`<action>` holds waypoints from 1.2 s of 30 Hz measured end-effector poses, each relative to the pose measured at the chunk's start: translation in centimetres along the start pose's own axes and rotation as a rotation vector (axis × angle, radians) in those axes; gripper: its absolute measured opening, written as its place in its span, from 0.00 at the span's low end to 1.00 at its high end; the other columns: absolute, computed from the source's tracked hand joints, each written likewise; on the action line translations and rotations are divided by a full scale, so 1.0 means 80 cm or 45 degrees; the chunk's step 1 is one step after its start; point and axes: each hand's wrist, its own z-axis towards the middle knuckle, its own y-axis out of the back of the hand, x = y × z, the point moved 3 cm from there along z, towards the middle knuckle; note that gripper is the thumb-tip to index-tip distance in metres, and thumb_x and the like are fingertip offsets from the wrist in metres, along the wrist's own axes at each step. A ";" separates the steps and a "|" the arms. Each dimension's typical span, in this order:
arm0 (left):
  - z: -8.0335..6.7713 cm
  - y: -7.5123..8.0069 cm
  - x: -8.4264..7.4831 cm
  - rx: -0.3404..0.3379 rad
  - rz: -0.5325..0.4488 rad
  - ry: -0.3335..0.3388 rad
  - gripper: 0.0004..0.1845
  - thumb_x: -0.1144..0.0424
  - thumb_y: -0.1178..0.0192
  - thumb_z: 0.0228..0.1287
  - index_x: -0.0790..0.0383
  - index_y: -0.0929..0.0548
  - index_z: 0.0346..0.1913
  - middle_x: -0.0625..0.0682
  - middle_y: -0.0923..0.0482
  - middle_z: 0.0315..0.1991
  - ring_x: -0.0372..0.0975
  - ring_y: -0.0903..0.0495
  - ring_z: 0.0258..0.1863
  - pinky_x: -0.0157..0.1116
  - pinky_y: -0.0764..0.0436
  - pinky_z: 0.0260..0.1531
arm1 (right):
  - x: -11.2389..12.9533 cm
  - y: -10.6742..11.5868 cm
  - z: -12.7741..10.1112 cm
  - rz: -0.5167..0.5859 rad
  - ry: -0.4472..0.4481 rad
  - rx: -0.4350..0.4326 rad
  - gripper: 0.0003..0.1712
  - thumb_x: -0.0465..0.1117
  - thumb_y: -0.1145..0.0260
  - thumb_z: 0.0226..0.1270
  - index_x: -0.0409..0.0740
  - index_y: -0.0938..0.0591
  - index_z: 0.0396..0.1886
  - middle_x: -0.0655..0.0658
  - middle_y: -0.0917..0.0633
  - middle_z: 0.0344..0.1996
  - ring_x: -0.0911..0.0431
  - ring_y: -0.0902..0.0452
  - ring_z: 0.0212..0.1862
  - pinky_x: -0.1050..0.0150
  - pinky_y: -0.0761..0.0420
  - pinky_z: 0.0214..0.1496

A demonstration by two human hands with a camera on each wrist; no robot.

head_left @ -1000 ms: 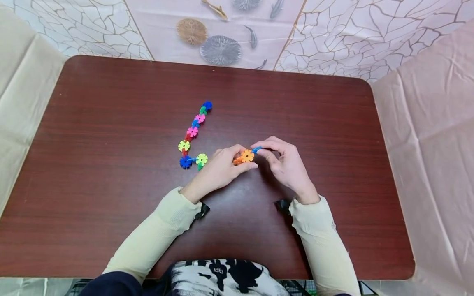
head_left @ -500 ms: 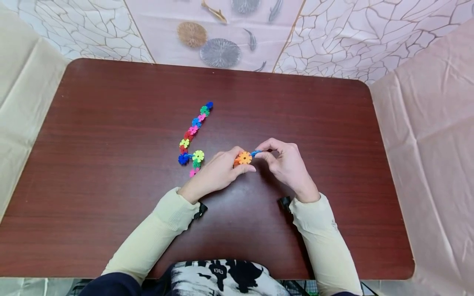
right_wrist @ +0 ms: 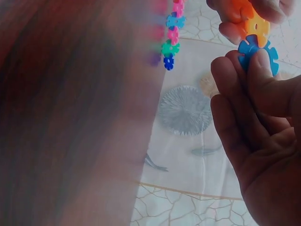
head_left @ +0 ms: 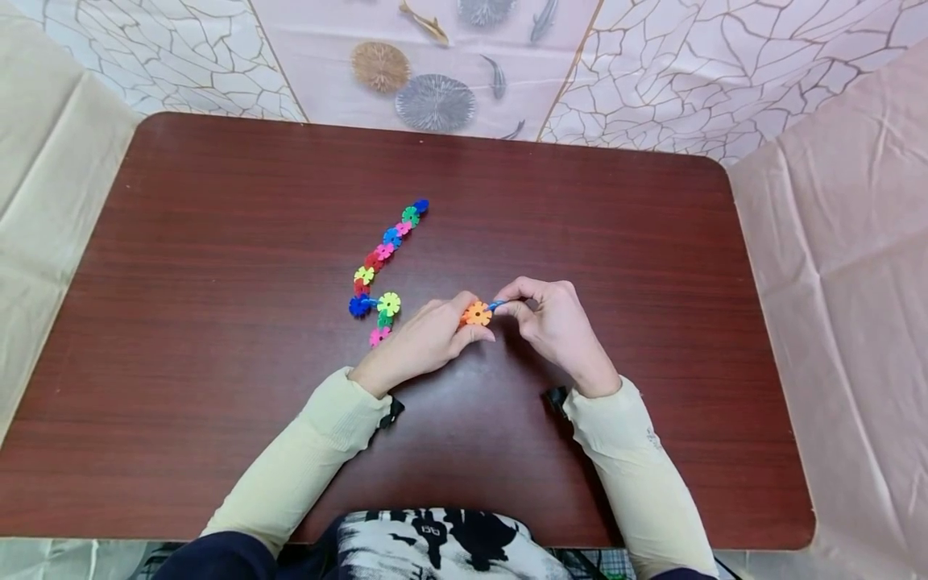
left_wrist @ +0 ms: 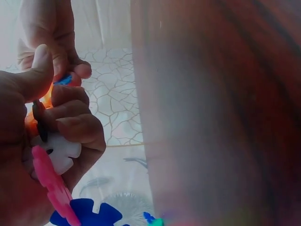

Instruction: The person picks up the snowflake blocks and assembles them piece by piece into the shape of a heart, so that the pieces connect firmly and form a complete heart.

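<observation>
The left hand (head_left: 428, 334) and the right hand (head_left: 554, 322) meet over the middle of the dark wooden desk (head_left: 181, 322), near the person's front edge. Between them sits an orange disc (head_left: 476, 313), a flat toothed plastic piece. The left hand grips it, thumb on one side and curled fingers on the other. In the left wrist view the same hand (left_wrist: 42, 141) also has a white disc (left_wrist: 60, 153) and a pink disc (left_wrist: 49, 186) tucked under its curled fingers.

The right hand pinches a blue disc (head_left: 497, 305) between thumb and fingertips, and its edge touches the orange disc. The right wrist view shows this closely: the blue disc (right_wrist: 256, 51) sits at the tips of the right hand (right_wrist: 261, 136), meeting the orange disc (right_wrist: 251, 23) edge to edge.

Just left of the left hand, a chain of coloured discs (head_left: 384, 258) lies on the desk. It runs diagonally away from the person, and its near end bends toward the left hand's knuckles.
</observation>
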 end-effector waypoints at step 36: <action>0.038 0.141 0.069 -0.128 0.035 0.529 0.30 0.48 0.49 0.73 0.66 0.33 0.69 0.61 0.32 0.62 0.48 0.28 0.57 0.48 0.29 0.60 | -0.046 -0.047 0.014 0.891 -0.815 -0.184 0.17 0.38 0.39 0.71 0.38 0.29 0.56 0.44 0.17 0.41 0.53 0.17 0.39 0.56 0.17 0.47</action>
